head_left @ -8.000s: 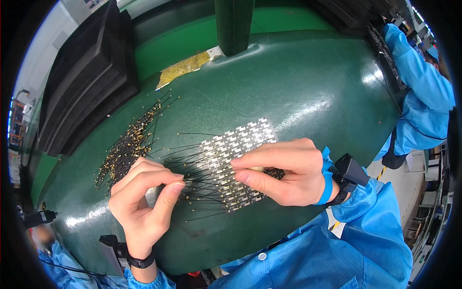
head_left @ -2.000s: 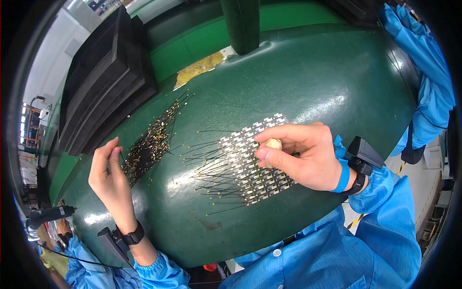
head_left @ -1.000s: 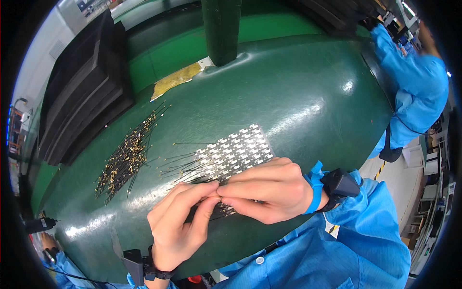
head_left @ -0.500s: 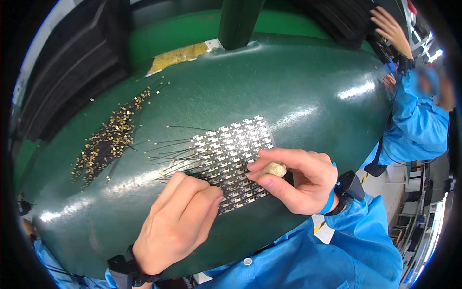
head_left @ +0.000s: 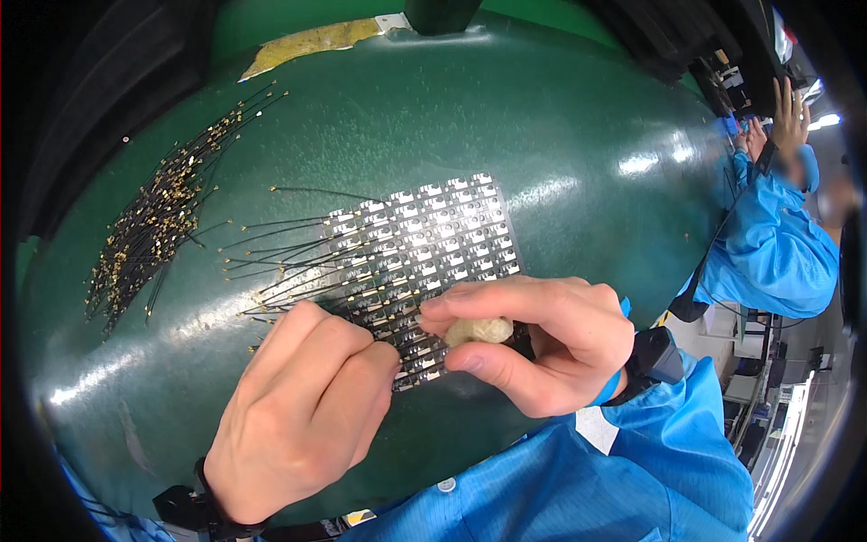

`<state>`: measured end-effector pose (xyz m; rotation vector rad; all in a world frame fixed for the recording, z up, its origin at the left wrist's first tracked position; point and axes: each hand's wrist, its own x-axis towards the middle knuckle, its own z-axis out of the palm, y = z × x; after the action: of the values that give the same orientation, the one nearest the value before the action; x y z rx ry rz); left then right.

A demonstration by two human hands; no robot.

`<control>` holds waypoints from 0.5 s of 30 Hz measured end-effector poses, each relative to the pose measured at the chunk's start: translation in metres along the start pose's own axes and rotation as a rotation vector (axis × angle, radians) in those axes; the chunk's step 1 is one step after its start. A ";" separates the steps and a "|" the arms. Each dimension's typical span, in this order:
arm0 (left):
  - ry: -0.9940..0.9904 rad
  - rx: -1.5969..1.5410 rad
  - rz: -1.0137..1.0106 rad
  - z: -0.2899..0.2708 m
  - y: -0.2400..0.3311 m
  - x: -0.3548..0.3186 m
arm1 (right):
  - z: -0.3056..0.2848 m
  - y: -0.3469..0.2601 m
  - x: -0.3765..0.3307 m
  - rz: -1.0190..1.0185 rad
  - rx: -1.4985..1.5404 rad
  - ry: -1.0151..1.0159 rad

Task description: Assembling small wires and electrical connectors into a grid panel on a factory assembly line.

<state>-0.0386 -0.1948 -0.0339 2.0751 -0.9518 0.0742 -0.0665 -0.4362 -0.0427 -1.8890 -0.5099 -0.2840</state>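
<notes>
A metallic panel (head_left: pixel 442 230) of small repeated boards lies on the green work surface. Thin black cables (head_left: pixel 298 255) with gold-coloured ends run from its left part out over the surface. My left hand (head_left: pixel 312 397) is closed in a pinch at the panel's lower left; what its fingertips hold is hidden. My right hand (head_left: pixel 555 348) grips a pale beige, rounded stub (head_left: pixel 479 332) between thumb and fingers, over the panel's lower right. Whatever lies beneath the stub cannot be seen. A loose pile of similar cables (head_left: pixel 163 217) rests to the left.
The green mat (head_left: pixel 578 135) bears a yellow worn strip (head_left: pixel 312 47) at its far edge, beside a dark post (head_left: pixel 442 14). Black bins (head_left: pixel 117 81) stand far left. Another person in a blue coat (head_left: pixel 777 244) is at the right, one hand raised.
The view has shifted, so panel and pile appear further left and higher. My right hand with the stub has moved left over the panel, closer to my left hand, which remains pinched.
</notes>
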 end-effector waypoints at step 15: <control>0.021 -0.001 0.035 0.000 -0.004 -0.003 | 0.004 -0.001 0.000 -0.014 -0.026 -0.009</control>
<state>-0.0375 -0.1914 -0.0374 2.0530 -0.9749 0.1131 -0.0673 -0.4324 -0.0438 -1.9129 -0.5285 -0.2926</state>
